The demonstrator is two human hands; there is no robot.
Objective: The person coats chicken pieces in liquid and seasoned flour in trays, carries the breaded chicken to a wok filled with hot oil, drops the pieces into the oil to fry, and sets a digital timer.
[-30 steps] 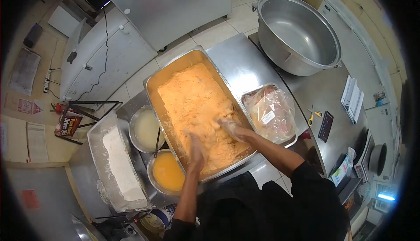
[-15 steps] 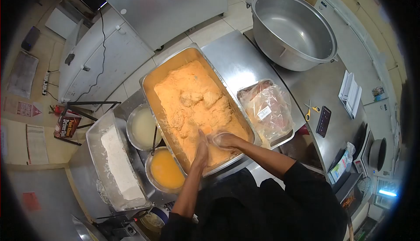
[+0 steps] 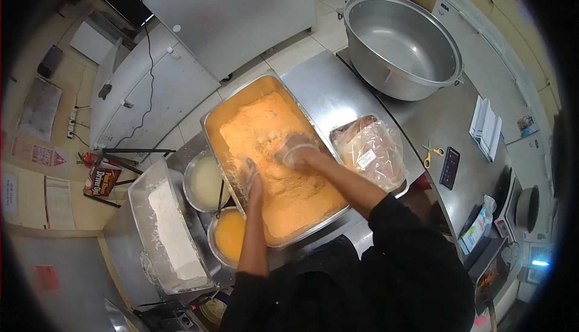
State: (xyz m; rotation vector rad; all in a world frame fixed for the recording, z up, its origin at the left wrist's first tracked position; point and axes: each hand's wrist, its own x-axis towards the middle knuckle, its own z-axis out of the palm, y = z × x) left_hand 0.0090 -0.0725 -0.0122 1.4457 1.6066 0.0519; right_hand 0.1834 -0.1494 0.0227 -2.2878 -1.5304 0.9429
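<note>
Lifting orange flour [image 3: 310,202] from underneath should turn it evenly; keep strokes low inside the deep steel tray [image 3: 242,98] on the table [image 3: 313,85]. Fingers of the left hand [image 3: 254,185] extend loosely, apparently empty; the right hand's [image 3: 298,153] are blurred, their hold impossible to tell.

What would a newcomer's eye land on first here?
Probably the bright orange powder in the deep tray at centre, where the left hand and right hand reach in. Then the big silver pot at upper right, and the bowl of yellow-orange liquid at the tray's lower left.
</note>
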